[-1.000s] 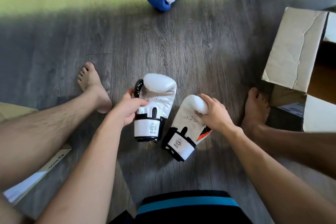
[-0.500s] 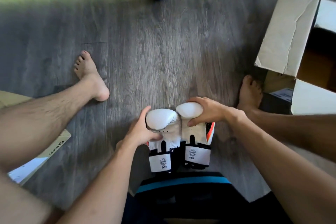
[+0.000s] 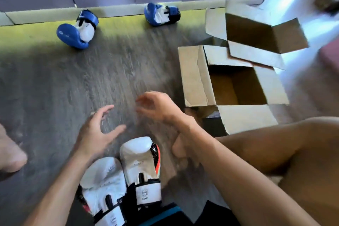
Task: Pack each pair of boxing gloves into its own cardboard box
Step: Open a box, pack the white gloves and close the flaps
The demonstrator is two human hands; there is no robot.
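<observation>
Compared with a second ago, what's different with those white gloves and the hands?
The left hand and right hand drew the white gloves together toward the lap, then let go; both now hover open over the floor. The blue gloves stayed by the wall and the near box stayed open.

Two white padded boxing gloves (image 3: pixel 124 178) lie side by side; both bare hands, left hand (image 3: pixel 95 134) and right hand (image 3: pixel 157 106), hover above, fingers loosely spread.
</observation>
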